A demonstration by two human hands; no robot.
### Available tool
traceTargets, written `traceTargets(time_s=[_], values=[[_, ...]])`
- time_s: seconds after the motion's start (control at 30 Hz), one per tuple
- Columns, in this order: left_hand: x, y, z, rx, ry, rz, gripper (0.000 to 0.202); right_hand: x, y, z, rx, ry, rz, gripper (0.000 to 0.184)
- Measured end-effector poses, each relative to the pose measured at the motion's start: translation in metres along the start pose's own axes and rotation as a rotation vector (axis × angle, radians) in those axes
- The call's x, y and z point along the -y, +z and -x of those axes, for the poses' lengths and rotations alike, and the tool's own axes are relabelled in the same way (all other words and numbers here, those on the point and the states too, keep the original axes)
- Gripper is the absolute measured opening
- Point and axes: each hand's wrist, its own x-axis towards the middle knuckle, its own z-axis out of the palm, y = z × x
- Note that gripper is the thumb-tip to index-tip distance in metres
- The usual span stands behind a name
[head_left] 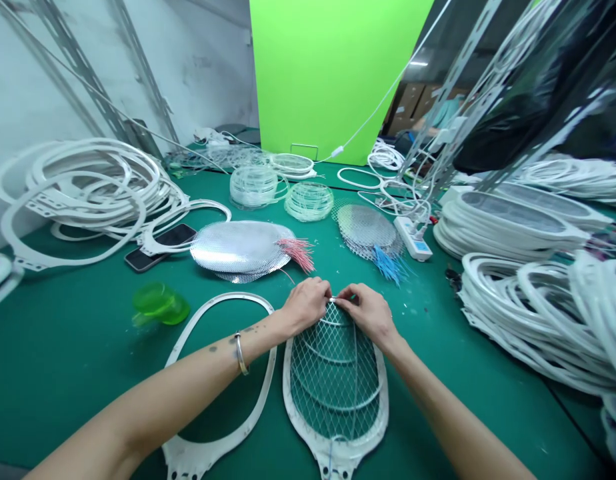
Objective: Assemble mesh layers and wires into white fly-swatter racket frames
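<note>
A white oval racket frame with a wire mesh (335, 390) lies on the green table in front of me. My left hand (305, 303) and my right hand (367, 312) are both pinched closed on the mesh at the frame's far tip, fingertips nearly touching. An empty white frame (268, 393) lies just left of it, under my left forearm, which wears a metal bangle.
Stacks of round meshes with pink wires (243, 248) and blue wires (368, 233) lie beyond my hands. A green plastic cup (161, 305), a phone (161, 245), a power strip (413, 239). Piles of white frames at left (83, 190) and right (528, 300).
</note>
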Motion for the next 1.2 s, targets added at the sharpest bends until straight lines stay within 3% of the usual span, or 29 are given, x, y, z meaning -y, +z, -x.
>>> traceTargets(time_s=[0.2,0.37,0.47,0.57,0.6,0.67,0.77,0.83,0.93,1.2], values=[[-0.002,-0.011,-0.022,0.143,-0.098,0.031,0.005,-0.003,-0.002,-0.025,0.102,0.09,-0.056,0.021],[-0.005,-0.019,-0.022,0.11,-0.031,0.053,0.005,0.002,-0.008,-0.016,0.012,0.038,-0.127,0.017],[-0.007,-0.029,0.001,0.044,0.028,0.095,0.012,-0.002,-0.021,0.022,-0.159,0.058,-0.177,0.027],[-0.01,-0.036,0.048,0.034,0.127,0.182,0.013,-0.003,-0.033,0.09,-0.292,0.077,-0.17,0.026],[-0.012,-0.037,0.068,0.063,0.203,0.227,0.012,-0.001,-0.036,0.116,-0.31,0.033,-0.155,0.021],[-0.016,-0.035,0.108,0.143,0.357,0.288,0.01,0.008,-0.035,0.166,-0.311,-0.183,-0.101,0.01],[-0.022,-0.023,0.154,0.198,0.47,0.253,0.013,0.024,-0.02,0.219,-0.196,-0.451,-0.017,0.022],[-0.024,-0.014,0.167,0.206,0.494,0.202,0.017,0.03,-0.008,0.235,-0.163,-0.504,0.029,0.029],[-0.024,-0.006,0.168,0.198,0.523,0.112,0.025,0.032,0.002,0.237,-0.167,-0.517,0.065,0.029],[-0.018,-0.011,0.171,0.063,0.74,-0.088,0.028,0.029,0.0,0.235,-0.177,-0.52,0.083,0.028]])
